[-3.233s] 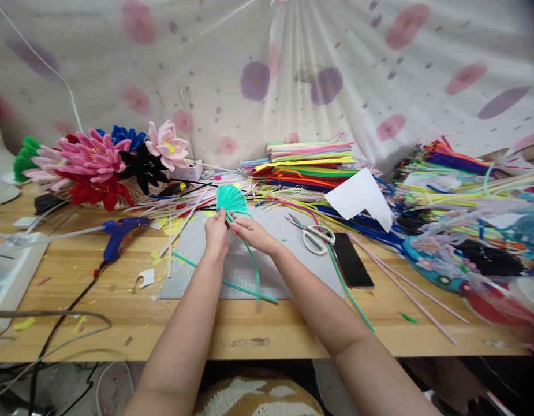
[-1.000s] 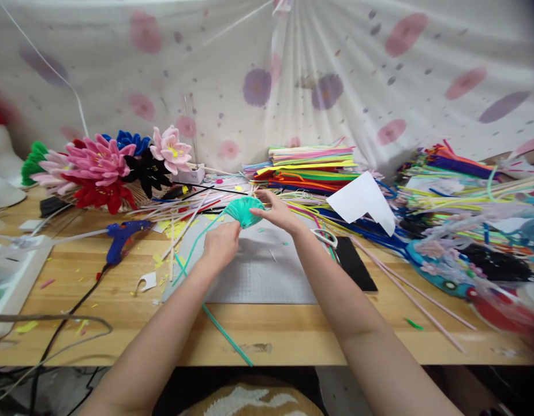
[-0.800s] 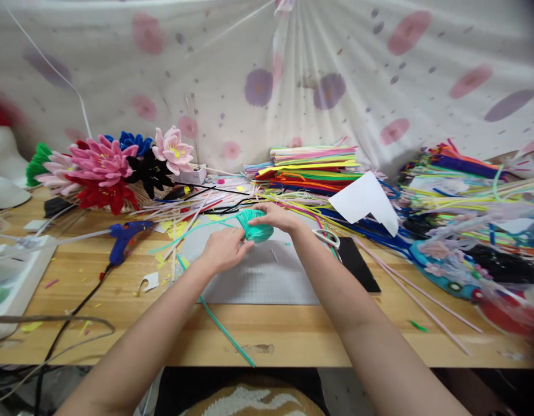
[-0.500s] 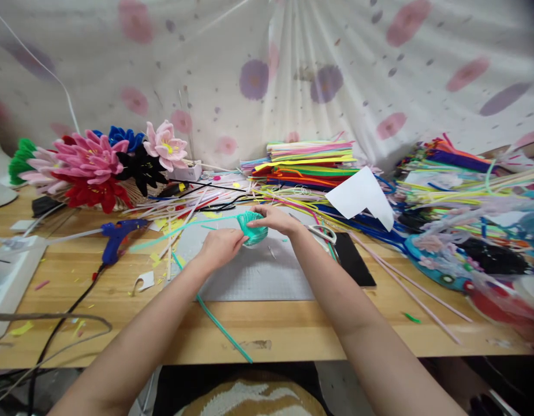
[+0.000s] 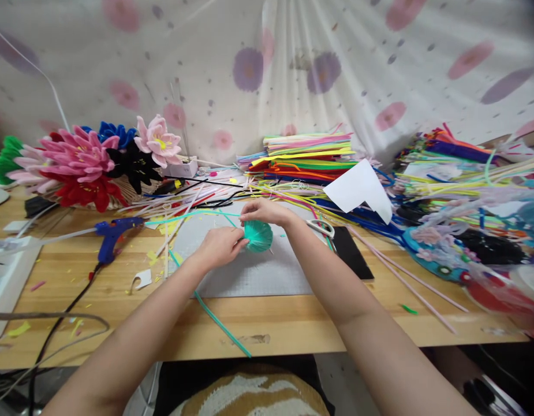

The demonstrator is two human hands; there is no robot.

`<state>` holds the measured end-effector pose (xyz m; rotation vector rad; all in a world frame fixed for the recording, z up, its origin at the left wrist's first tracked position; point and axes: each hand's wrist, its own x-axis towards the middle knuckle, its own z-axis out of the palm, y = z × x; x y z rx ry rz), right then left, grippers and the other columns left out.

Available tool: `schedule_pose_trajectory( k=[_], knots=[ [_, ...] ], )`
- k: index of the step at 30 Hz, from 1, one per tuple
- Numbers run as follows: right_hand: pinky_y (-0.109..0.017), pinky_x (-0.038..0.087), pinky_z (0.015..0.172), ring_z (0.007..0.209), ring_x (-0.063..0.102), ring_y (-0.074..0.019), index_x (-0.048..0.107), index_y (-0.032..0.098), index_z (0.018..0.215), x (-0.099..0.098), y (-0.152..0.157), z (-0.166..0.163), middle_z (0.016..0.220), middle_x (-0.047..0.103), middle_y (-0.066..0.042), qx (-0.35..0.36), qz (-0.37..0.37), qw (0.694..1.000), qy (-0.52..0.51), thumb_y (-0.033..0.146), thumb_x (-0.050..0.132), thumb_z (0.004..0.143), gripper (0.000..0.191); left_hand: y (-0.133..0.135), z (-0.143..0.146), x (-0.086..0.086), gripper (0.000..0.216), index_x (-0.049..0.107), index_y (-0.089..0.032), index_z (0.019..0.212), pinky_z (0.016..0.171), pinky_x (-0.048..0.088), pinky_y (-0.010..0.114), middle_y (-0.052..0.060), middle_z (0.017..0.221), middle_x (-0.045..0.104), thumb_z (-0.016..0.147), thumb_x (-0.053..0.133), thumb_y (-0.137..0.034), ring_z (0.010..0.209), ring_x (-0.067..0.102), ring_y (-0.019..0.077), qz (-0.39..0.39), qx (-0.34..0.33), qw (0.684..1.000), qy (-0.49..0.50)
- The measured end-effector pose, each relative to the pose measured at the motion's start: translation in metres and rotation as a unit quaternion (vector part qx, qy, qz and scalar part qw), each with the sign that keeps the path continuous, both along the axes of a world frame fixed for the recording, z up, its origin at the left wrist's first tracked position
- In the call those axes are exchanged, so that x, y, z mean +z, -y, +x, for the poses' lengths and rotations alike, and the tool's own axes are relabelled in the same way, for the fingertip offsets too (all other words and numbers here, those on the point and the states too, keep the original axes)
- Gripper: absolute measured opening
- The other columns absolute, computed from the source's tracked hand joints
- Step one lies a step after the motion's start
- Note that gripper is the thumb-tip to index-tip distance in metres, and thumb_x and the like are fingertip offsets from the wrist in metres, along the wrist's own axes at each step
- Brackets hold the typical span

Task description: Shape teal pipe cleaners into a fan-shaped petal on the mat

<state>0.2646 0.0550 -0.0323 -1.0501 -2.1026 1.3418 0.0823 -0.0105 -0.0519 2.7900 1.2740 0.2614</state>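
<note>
Between my hands is a round, ribbed turquoise pipe-cleaner piece (image 5: 258,236), held above a grey cutting mat (image 5: 258,280). My left hand (image 5: 223,245) pinches its left edge with closed fingers. From above, my right hand (image 5: 264,212) grips its upper left rim, thumb and fingers closed on it. A turquoise pipe cleaner (image 5: 184,216) stretches left from the piece near my right fingertips. Another turquoise pipe cleaner (image 5: 221,325) lies under my left forearm and reaches the table's front edge.
A blue glue gun (image 5: 108,240) with a black cord lies left, below fuzzy flowers (image 5: 80,156). Scissors (image 5: 322,227) and a black pad (image 5: 353,254) are right of the mat. Bundled pipe cleaners (image 5: 307,156) and a white paper piece (image 5: 357,188) lie behind.
The turquoise piece has turned so its round ribbed face shows more. My right hand has shifted slightly up its left side, and the trailing pipe cleaner has swung higher. The view shifted slightly.
</note>
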Motion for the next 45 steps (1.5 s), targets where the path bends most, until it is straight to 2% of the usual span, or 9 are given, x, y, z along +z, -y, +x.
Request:
schedule_pose_trajectory(
  k=[4, 7, 10, 14, 25, 30, 33, 41, 45],
  knots=[
    [-0.022, 0.035, 0.054, 0.058, 0.049, -0.0094, 0.064, 0.013, 0.068, -0.002, 0.001, -0.002, 0.061, 0.060, 0.001, -0.068, 0.024, 0.997, 0.024, 0.044, 0.065, 0.063, 0.032, -0.002, 0.002, -0.002, 0.027, 0.056, -0.020, 0.079, 0.060, 0.032, 0.027, 0.006, 0.080, 0.064, 0.089, 0.038, -0.037, 0.075, 0.057, 0.0182, -0.002, 0.028, 0.999, 0.017],
    [-0.022, 0.033, 0.052, 0.055, 0.044, -0.0083, 0.061, 0.013, 0.063, -0.005, 0.002, -0.007, 0.058, 0.055, 0.002, -0.154, 0.036, 0.987, -0.011, 0.047, 0.064, 0.061, 0.034, -0.007, 0.001, -0.002, 0.030, 0.055, -0.020, 0.074, 0.058, 0.029, 0.027, 0.005, 0.074, 0.062, 0.090, 0.036, -0.036, 0.071, 0.057, 0.0171, 0.023, 0.047, 0.998, 0.044],
    [-0.022, 0.033, 0.053, 0.056, 0.043, -0.0083, 0.060, 0.013, 0.065, -0.007, 0.005, -0.013, 0.059, 0.053, 0.002, -0.221, 0.018, 0.973, -0.068, 0.050, 0.064, 0.059, 0.038, -0.012, -0.002, -0.002, 0.033, 0.054, -0.020, 0.067, 0.057, 0.028, 0.027, 0.006, 0.069, 0.061, 0.090, 0.035, -0.036, 0.069, 0.055, 0.0163, 0.052, 0.032, 0.995, 0.078],
    [-0.022, 0.034, 0.054, 0.056, 0.043, -0.0082, 0.058, 0.014, 0.065, -0.008, 0.009, -0.017, 0.061, 0.053, 0.002, -0.261, -0.003, 0.958, -0.115, 0.051, 0.065, 0.056, 0.038, -0.016, -0.006, -0.001, 0.034, 0.051, -0.020, 0.063, 0.056, 0.028, 0.027, 0.005, 0.064, 0.058, 0.089, 0.036, -0.034, 0.066, 0.054, 0.0160, 0.058, 0.004, 0.992, 0.112],
    [-0.022, 0.035, 0.055, 0.057, 0.042, -0.0079, 0.054, 0.015, 0.062, -0.003, 0.010, -0.020, 0.060, 0.051, 0.003, -0.276, 0.001, 0.951, -0.142, 0.050, 0.066, 0.056, 0.038, -0.017, -0.004, -0.007, 0.032, 0.049, -0.020, 0.064, 0.058, 0.029, 0.027, 0.006, 0.064, 0.058, 0.089, 0.032, -0.033, 0.065, 0.054, 0.0166, 0.055, 0.049, 0.988, 0.136],
    [-0.022, 0.035, 0.055, 0.057, 0.044, -0.0082, 0.060, 0.013, 0.071, 0.001, 0.008, -0.012, 0.064, 0.055, 0.001, -0.194, -0.037, 0.974, -0.109, 0.048, 0.062, 0.062, 0.036, -0.011, -0.007, -0.011, 0.028, 0.050, -0.022, 0.072, 0.056, 0.028, 0.026, 0.001, 0.065, 0.058, 0.089, 0.031, -0.032, 0.061, 0.052, 0.0160, -0.027, 0.081, 0.988, 0.131],
    [-0.022, 0.036, 0.056, 0.060, 0.046, -0.0088, 0.062, 0.013, 0.074, 0.002, 0.006, -0.008, 0.065, 0.056, 0.001, -0.175, -0.029, 0.981, -0.075, 0.043, 0.061, 0.065, 0.031, -0.008, -0.006, -0.012, 0.027, 0.050, -0.022, 0.073, 0.055, 0.026, 0.026, 0.001, 0.065, 0.058, 0.089, 0.032, -0.032, 0.060, 0.052, 0.0161, -0.036, 0.088, 0.988, 0.119],
    [-0.021, 0.034, 0.056, 0.057, 0.041, -0.0074, 0.054, 0.014, 0.066, -0.007, 0.009, -0.018, 0.060, 0.049, 0.004, -0.246, -0.021, 0.959, -0.141, 0.038, 0.059, 0.065, 0.024, -0.008, -0.003, -0.014, 0.032, 0.050, -0.021, 0.069, 0.054, 0.024, 0.026, 0.001, 0.059, 0.054, 0.089, 0.030, -0.036, 0.056, 0.048, 0.0155, 0.004, 0.097, 0.988, 0.124],
    [-0.022, 0.035, 0.058, 0.057, 0.041, -0.0076, 0.052, 0.016, 0.065, -0.009, 0.010, -0.022, 0.060, 0.048, 0.004, -0.254, -0.001, 0.952, -0.170, 0.040, 0.059, 0.065, 0.025, -0.005, -0.003, -0.011, 0.033, 0.047, -0.021, 0.067, 0.055, 0.025, 0.025, -0.001, 0.057, 0.049, 0.088, 0.030, -0.039, 0.055, 0.045, 0.0139, -0.036, 0.105, 0.974, 0.197]
  ],
)
